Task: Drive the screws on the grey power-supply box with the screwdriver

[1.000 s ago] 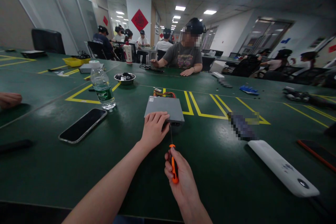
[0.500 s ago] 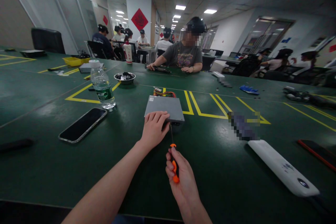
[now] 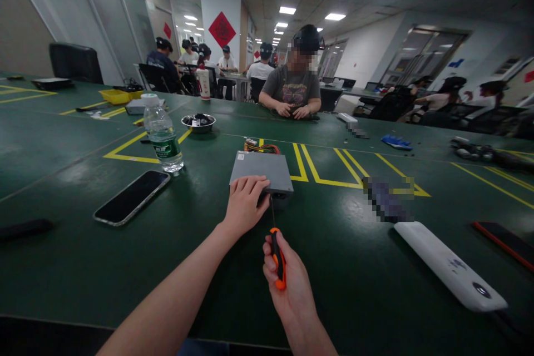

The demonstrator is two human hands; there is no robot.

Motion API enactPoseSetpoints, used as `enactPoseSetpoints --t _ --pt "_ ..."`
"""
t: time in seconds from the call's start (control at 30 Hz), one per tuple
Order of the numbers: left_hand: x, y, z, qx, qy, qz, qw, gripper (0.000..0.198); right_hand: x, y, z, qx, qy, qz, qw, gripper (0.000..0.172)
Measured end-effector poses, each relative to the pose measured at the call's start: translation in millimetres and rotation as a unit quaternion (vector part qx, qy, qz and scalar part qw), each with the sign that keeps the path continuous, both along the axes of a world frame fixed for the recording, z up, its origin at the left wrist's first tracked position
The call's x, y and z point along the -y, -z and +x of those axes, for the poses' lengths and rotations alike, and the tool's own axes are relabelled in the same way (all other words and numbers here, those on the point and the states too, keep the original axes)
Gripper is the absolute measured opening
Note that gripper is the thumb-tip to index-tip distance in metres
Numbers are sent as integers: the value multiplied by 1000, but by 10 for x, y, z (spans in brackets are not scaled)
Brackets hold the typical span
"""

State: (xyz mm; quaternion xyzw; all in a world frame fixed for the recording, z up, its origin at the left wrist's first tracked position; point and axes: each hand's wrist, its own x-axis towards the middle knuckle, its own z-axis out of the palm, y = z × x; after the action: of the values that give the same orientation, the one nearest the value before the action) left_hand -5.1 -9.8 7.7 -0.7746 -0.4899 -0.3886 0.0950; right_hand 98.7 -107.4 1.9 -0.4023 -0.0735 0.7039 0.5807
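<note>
A grey computer power supply [image 3: 262, 169] lies on the green table in front of me, its bundle of coloured cables [image 3: 262, 147] at the far side. My left hand [image 3: 247, 200] grips its near left part, fingers over the top and thumb at the near face. In my right hand [image 3: 290, 272] is a screwdriver [image 3: 278, 261] with an orange and black handle, fingers wrapped round it. The thin shaft points away from me and reaches the near face of the power supply, by my left thumb. Its tip is too small and dark to make out.
Left of the power supply are a water bottle [image 3: 163, 139], a phone [image 3: 132, 198] and a metal bowl [image 3: 198, 123] of dark small parts. On the right lie a long white device [image 3: 450, 267] and a red-edged phone-like object [image 3: 504, 245]. A co-worker [image 3: 292, 86] sits opposite.
The screwdriver handle has turned in my right hand, showing more of its black side. My left hand and the power supply stay put. The co-worker opposite has brought both hands together.
</note>
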Motion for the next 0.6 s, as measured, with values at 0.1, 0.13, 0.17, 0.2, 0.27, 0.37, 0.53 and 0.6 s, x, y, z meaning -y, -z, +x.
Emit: enactPoseSetpoints --t 0.1,0.13,0.17,0.2,0.27,0.37,0.53,0.6 --pt "5 -5 8 1 -3 -2 1000 23 -6 -8 -1 -4 -2 -9 1000 37" --pt "6 -5 11 1 -5 -3 1000 23 -7 -11 -3 -4 -3 -11 1000 35" --pt "6 -6 13 0 -6 -3 1000 23 -6 -14 -5 -4 -3 -14 1000 33" --pt "6 -6 15 -1 -6 -3 1000 23 -4 -16 -7 -4 -3 -15 1000 32" --pt "6 -6 15 -3 -7 -4 1000 22 6 -18 -7 -5 -3 -17 1000 30" --pt "6 -10 11 -4 -9 -4 1000 22 29 -13 22 -5 8 -23 1000 29" --pt "14 -25 4 -6 -5 -8 1000 23 66 -12 184 -2 26 -30 999 28" --pt "18 -29 4 -5 -2 -10 1000 22 65 -18 259 8 29 -25 999 27"
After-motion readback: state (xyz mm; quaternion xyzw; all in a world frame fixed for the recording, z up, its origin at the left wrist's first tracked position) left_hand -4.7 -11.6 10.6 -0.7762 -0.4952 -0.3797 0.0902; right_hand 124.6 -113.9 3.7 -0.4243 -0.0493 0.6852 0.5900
